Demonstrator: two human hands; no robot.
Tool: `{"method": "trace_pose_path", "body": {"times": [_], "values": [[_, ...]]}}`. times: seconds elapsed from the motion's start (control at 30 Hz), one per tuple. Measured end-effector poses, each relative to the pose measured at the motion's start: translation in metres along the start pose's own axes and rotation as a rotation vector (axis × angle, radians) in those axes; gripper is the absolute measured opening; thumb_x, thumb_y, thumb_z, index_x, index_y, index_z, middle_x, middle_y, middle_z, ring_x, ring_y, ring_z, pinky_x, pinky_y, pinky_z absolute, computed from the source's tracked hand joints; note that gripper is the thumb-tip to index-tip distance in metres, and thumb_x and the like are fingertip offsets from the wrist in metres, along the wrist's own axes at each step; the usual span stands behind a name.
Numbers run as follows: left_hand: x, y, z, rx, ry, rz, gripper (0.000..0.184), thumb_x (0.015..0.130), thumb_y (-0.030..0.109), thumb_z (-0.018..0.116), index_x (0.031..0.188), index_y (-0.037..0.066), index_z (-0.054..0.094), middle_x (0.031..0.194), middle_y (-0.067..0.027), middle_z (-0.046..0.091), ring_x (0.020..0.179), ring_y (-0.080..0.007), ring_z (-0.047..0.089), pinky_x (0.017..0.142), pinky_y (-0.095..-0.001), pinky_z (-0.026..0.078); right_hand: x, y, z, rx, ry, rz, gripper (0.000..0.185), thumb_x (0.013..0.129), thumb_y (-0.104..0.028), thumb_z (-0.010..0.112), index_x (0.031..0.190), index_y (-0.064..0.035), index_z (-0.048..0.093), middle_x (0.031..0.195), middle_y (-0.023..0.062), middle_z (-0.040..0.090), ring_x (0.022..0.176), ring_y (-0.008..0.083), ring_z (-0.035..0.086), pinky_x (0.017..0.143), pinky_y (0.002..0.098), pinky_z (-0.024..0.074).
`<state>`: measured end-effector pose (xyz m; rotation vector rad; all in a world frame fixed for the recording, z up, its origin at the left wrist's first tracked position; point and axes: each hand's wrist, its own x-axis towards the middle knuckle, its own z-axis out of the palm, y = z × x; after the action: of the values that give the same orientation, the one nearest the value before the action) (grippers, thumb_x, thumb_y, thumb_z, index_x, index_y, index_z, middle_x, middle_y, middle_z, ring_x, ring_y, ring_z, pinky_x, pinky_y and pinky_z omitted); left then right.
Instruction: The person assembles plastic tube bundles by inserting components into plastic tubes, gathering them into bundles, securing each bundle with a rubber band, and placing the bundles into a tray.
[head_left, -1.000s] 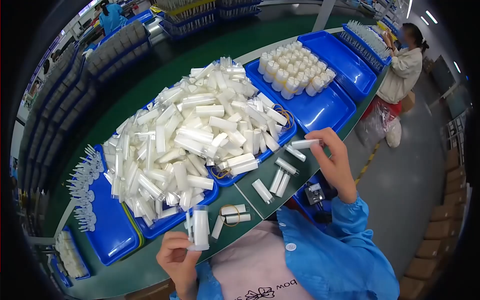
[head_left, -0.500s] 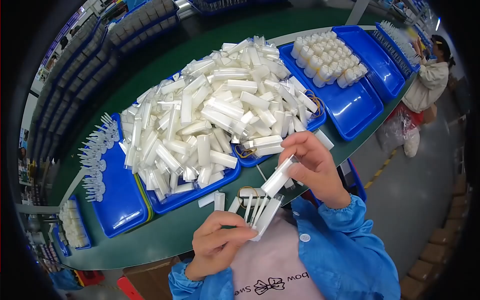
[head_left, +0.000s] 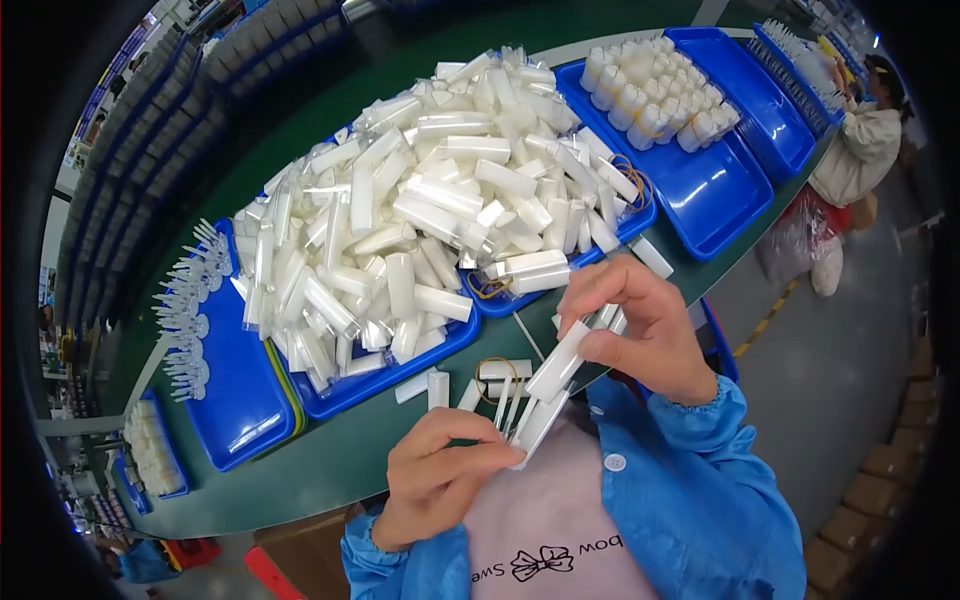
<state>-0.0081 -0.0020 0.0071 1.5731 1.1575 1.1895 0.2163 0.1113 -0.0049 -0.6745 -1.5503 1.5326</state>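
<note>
My left hand (head_left: 450, 470) is closed, thumb and fingers pinching the lower end of a white sleeve-like piece (head_left: 545, 425) and several thin white sticks (head_left: 509, 408). My right hand (head_left: 640, 325) is closed around a second white sleeve-like piece (head_left: 558, 365), which has a clear edge. This upper piece lies slanted against the upper ends of the sticks and the lower piece; whether the sticks go inside it I cannot tell. Behind the hands, a few loose white pieces (head_left: 438, 390) and a tan rubber band (head_left: 497, 378) lie on the green table (head_left: 330, 485).
A large heap of white pieces (head_left: 430, 200) fills blue trays ahead. To the left, a blue tray (head_left: 240, 390) carries clear spiky parts (head_left: 185, 320). Banded white bundles (head_left: 655, 95) stand in a blue tray (head_left: 710, 210) at right. A co-worker (head_left: 860, 150) sits far right.
The right hand's white piece has come down closer to the lower piece, and less of the sticks shows. My left hand keeps its pinch. The whole view has shifted slightly.
</note>
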Motion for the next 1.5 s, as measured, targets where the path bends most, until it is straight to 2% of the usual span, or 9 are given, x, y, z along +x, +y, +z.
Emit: {"method": "trace_pose_path", "body": {"times": [0.37, 0.47, 0.53, 0.7, 0.8, 0.93, 1.13, 1.3, 1.5], "values": [[-0.001, -0.011, 0.003, 0.051, 0.076, 0.181, 0.032, 0.07, -0.008, 0.072, 0.098, 0.003, 0.065, 0.116, -0.0156, 0.042, 0.072, -0.0164, 0.059, 0.065, -0.0261, 0.047, -0.004, -0.003, 0.013, 0.016, -0.018, -0.013, 0.019, 0.08, -0.004, 0.068, 0.094, -0.0018, 0.055, 0.092, 0.0069, 0.059, 0.089, 0.0128, 0.057, 0.083, 0.0276, 0.0439], [0.001, -0.014, 0.0, 0.15, 0.069, 0.231, 0.035, 0.069, -0.008, 0.073, 0.101, 0.002, 0.063, 0.118, -0.0163, 0.041, 0.074, -0.0171, 0.06, 0.066, -0.0274, 0.048, -0.009, 0.0, 0.016, -0.024, -0.02, -0.01, 0.019, 0.079, -0.004, 0.07, 0.093, -0.0025, 0.057, 0.093, 0.0063, 0.059, 0.089, 0.0144, 0.055, 0.082, 0.0289, 0.0428], [0.003, -0.017, 0.003, 0.152, 0.095, 0.239, 0.036, 0.068, -0.006, 0.074, 0.101, 0.002, 0.063, 0.114, -0.0159, 0.046, 0.075, -0.018, 0.061, 0.067, -0.0284, 0.049, -0.01, 0.003, 0.021, -0.149, -0.087, -0.042, 0.021, 0.079, -0.014, 0.071, 0.094, -0.0091, 0.057, 0.089, 0.0034, 0.067, 0.094, 0.0182, 0.054, 0.103, 0.044, 0.0285], [0.009, -0.007, 0.008, 0.209, 0.171, 0.062, 0.033, 0.069, 0.0, 0.077, 0.099, 0.002, 0.063, 0.096, -0.0124, 0.061, 0.077, -0.0206, 0.062, 0.071, -0.0303, 0.049, -0.013, 0.001, 0.019, -0.041, -0.045, -0.011, 0.021, 0.078, -0.01, 0.07, 0.096, -0.0085, 0.059, 0.091, 0.0036, 0.066, 0.095, 0.019, 0.055, 0.103, 0.0441, 0.0293], [0.007, -0.013, 0.004, -0.005, -0.04, -0.077, 0.029, 0.069, 0.001, 0.077, 0.096, 0.002, 0.064, 0.083, -0.0098, 0.065, 0.081, -0.0221, 0.061, 0.072, -0.0301, 0.048, -0.01, -0.012, 0.002, -0.224, -0.069, -0.102, 0.026, 0.073, -0.007, 0.074, 0.096, -0.0022, 0.063, 0.094, 0.0089, 0.061, 0.095, 0.0221, 0.056, 0.084, 0.0333, 0.0432], [0.004, -0.019, 0.002, -0.121, 0.06, -0.143, 0.022, 0.073, -0.002, 0.072, 0.094, 0.0, 0.064, 0.091, -0.0106, 0.062, 0.085, -0.0194, 0.058, 0.072, -0.0282, 0.047, -0.012, -0.007, -0.039, -0.859, 0.479, -0.17, 0.018, 0.074, -0.006, 0.068, 0.091, -0.0039, 0.063, 0.092, 0.0106, 0.062, 0.088, 0.0248, 0.06, 0.079, 0.0348, 0.0453], [0.004, -0.022, 0.0, -0.146, 0.097, -0.139, 0.021, 0.074, -0.008, 0.067, 0.094, 0.0, 0.064, 0.097, -0.0104, 0.058, 0.087, -0.0166, 0.055, 0.077, -0.0267, 0.043, -0.021, 0.034, -0.067, -1.519, 0.364, 0.111, 0.025, 0.069, -0.003, 0.068, 0.091, -0.0081, 0.056, 0.077, 0.0055, 0.056, 0.075, 0.0281, 0.054, 0.067, 0.039, 0.0396], [0.001, -0.022, -0.004, -0.111, 0.113, -0.14, 0.022, 0.074, -0.007, 0.068, 0.094, 0.0, 0.066, 0.095, -0.0104, 0.059, 0.086, -0.0175, 0.056, 0.077, -0.0271, 0.044, -0.024, 0.023, -0.054, -1.355, 0.445, 0.089, 0.032, 0.07, -0.001, 0.065, 0.1, -0.01, 0.056, 0.082, 0.0082, 0.054, 0.079, 0.0244, 0.054, 0.071, 0.0345, 0.0396], [0.002, -0.016, -0.003, -0.05, -0.001, -0.055, 0.024, 0.07, -0.004, 0.074, 0.093, 0.002, 0.069, 0.092, -0.0095, 0.062, 0.079, -0.0168, 0.059, 0.066, -0.0271, 0.047, -0.032, 0.001, -0.03, -0.18, 0.377, 0.013, 0.024, 0.082, -0.007, 0.06, 0.105, -0.005, 0.052, 0.092, 0.0068, 0.055, 0.087, 0.0136, 0.054, 0.078, 0.0271, 0.0412]]}}
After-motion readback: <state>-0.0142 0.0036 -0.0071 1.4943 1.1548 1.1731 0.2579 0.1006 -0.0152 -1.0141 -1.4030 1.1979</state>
